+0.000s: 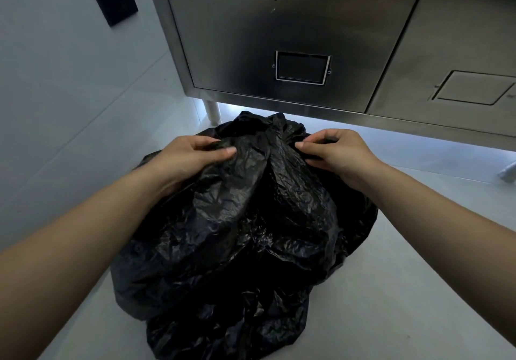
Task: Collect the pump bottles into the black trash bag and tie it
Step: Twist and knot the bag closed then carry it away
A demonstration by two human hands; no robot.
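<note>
1. Black trash bag (237, 220) sits on the pale floor (391, 290) before a steel cabinet (279, 24).
2. Your left hand (185, 154) and right hand (339, 153) each pinch its gathered top.
3. Its contents are hidden.

Obstacles: stainless steel cabinet (279, 24) close behind black trash bag (237, 220); white cabinet leg (212, 111) at bag's rear left. Free: floor (405, 276) either side of bag; low lit gap under cabinet.

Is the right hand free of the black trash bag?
No, the right hand pinches the top of the black trash bag, as the left hand does.
</note>
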